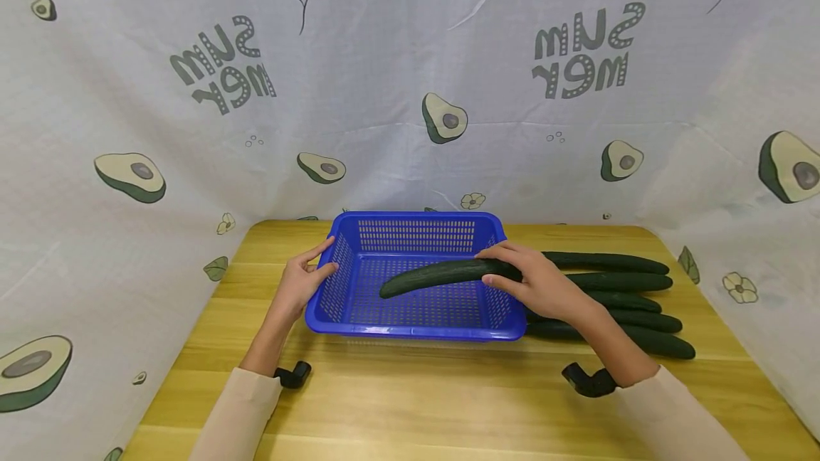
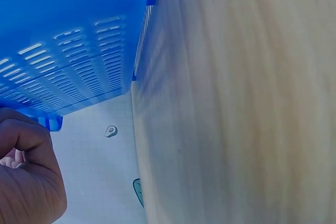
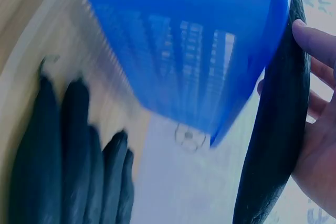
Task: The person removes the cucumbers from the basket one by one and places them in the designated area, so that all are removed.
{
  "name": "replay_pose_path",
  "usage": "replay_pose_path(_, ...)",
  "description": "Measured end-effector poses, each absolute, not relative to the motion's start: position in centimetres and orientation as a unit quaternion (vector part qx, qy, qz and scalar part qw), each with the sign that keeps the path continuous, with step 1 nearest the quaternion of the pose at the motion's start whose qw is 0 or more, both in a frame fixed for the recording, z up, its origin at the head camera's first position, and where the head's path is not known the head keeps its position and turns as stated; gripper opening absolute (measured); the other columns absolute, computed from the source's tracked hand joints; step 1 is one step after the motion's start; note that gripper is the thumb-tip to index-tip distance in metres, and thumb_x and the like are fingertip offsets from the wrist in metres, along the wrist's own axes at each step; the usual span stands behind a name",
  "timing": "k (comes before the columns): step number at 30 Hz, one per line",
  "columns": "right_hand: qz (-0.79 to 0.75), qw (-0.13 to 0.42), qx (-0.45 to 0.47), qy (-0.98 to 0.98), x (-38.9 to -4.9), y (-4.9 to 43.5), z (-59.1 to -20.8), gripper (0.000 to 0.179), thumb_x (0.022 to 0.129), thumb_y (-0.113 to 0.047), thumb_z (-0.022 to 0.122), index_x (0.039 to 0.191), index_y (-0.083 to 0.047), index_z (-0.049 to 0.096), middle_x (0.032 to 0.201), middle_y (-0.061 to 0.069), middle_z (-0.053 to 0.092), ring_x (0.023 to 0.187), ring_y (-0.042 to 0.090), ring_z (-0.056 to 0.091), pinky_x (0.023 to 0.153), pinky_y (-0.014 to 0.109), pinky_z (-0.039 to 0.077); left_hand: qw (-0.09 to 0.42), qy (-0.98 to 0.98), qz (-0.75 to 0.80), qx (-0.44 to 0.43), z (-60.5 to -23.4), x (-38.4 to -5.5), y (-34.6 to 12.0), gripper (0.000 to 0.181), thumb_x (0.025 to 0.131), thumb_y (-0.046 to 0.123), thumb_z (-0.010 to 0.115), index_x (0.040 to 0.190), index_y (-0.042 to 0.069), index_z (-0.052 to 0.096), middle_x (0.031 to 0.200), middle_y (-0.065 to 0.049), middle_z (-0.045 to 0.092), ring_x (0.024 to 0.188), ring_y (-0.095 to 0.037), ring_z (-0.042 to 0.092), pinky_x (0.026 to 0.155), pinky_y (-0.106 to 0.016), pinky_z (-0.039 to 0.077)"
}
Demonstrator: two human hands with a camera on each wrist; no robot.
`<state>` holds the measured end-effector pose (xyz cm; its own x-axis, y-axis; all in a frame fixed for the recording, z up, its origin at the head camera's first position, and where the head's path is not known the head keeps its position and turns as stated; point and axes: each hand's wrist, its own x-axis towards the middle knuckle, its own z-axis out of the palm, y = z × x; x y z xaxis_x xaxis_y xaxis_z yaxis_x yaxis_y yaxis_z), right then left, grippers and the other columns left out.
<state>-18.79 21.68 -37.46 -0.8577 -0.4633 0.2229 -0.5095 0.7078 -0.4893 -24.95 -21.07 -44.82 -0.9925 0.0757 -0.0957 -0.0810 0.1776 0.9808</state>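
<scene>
A long dark green cucumber (image 1: 442, 276) is held by my right hand (image 1: 544, 283), its free end slanting left over the inside of a blue plastic basket (image 1: 416, 333). In the right wrist view, the thumb and fingers wrap this cucumber (image 3: 278, 124) beside the basket's rim. At the basket's left side, my left hand (image 1: 301, 283) grips the rim, thumb over the edge. Curled fingers of this left hand (image 2: 29, 166) show beneath the rim in the left wrist view. The slotted floor of the basket shows, with no cucumber lying on it.
Several more cucumbers (image 1: 660, 341) lie side by side on the wooden table (image 1: 410, 404), right of the basket. Their left ends are partly hidden by the basket and my right hand. A white cloth (image 1: 384, 91) with avocado prints hangs behind the table.
</scene>
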Motion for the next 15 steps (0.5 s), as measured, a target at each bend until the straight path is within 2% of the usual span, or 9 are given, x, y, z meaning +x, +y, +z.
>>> replay_pose_path(2, 0.283, 0.038, 0.252, -0.925, -18.5, 22.7, -37.5, 0.04, 0.102, -0.032, 0.064, 0.139, -0.017, 0.063, 0.143, 0.01, 0.062, 0.137, 0.04, 0.053, 0.107, 0.067, 0.045, 0.064, 0.764, 0.642, 0.0, -44.8, -25.0, -21.0, 0.06, 0.098, 0.018, 0.07, 0.153, 0.033, 0.05, 0.099, -0.025, 0.077, 0.074, -0.028, 0.078, 0.063, -0.038, 0.064)
replay_pose_path(7, 0.287, 0.043, 0.231, -0.929, -17.6, 25.1, -37.8, 0.04, 0.104, -0.029, 0.062, 0.14, -0.013, 0.062, 0.143, 0.014, 0.061, 0.134, 0.042, 0.054, 0.106, 0.068, 0.045, 0.068, 0.762, 0.644, -0.006, -44.8, -25.0, -20.9, 0.061, 0.098, 0.018, 0.069, 0.154, 0.034, 0.049, 0.1, -0.026, 0.077, 0.074, -0.028, 0.078, 0.063, -0.039, 0.064)
replay_pose_path(15, 0.29, 0.057, 0.204, -0.933, -16.3, 28.4, -38.0, 0.039, 0.103, -0.026, 0.063, 0.141, -0.016, 0.06, 0.144, 0.016, 0.058, 0.134, 0.045, 0.052, 0.102, 0.071, 0.044, 0.072, 0.764, 0.641, -0.014, -44.6, -25.0, -21.0, 0.062, 0.098, 0.016, 0.069, 0.155, 0.032, 0.048, 0.097, -0.026, 0.077, 0.073, -0.028, 0.077, 0.062, -0.038, 0.064)
